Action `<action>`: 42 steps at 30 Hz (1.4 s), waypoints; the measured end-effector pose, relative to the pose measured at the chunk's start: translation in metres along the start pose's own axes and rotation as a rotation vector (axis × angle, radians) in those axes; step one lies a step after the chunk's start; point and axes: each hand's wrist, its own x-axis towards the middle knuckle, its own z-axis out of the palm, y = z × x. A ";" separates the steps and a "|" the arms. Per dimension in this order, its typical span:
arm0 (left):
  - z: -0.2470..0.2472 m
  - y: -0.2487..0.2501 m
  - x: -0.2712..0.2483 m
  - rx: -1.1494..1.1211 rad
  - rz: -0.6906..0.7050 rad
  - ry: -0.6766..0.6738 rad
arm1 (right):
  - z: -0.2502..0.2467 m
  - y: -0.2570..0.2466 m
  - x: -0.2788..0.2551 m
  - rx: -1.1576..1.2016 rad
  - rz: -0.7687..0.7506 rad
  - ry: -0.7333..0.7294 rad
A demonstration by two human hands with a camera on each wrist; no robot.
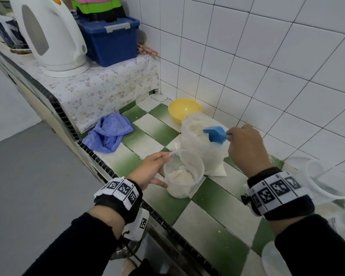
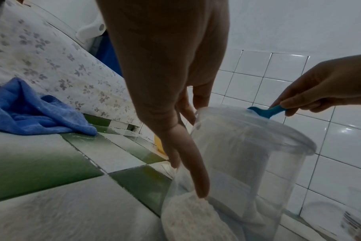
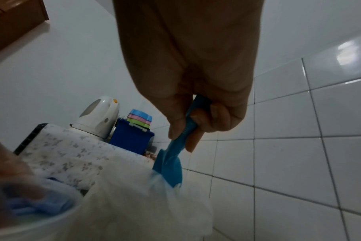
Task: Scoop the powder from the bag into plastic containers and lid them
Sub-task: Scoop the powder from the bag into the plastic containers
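Observation:
A clear plastic container [image 1: 195,166] [image 2: 247,163], partly filled with pale powder [image 1: 180,177], stands on the green-and-white tiled counter [image 1: 207,216]. My left hand [image 1: 163,170] [image 2: 196,146] holds its left side, thumb near the rim and fingers down the wall. Behind it an open white bag of powder [image 1: 203,154] [image 3: 134,203] stands upright. My right hand [image 1: 230,136] [image 3: 188,130] grips the handle of a blue scoop [image 1: 215,134] [image 2: 264,111] [image 3: 171,166], whose bowl is inside the bag's mouth on the powder.
A yellow bowl [image 1: 184,110] sits behind the bag against the tiled wall. A blue cloth [image 1: 108,134] lies left. More clear containers [image 1: 327,180] and a lid [image 1: 273,259] are at the right. A white kettle [image 1: 48,34] and blue box [image 1: 112,38] stand on the raised shelf.

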 end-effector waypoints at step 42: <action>0.003 -0.011 0.003 -0.031 -0.013 0.012 | -0.026 0.011 -0.019 1.002 0.486 -0.340</action>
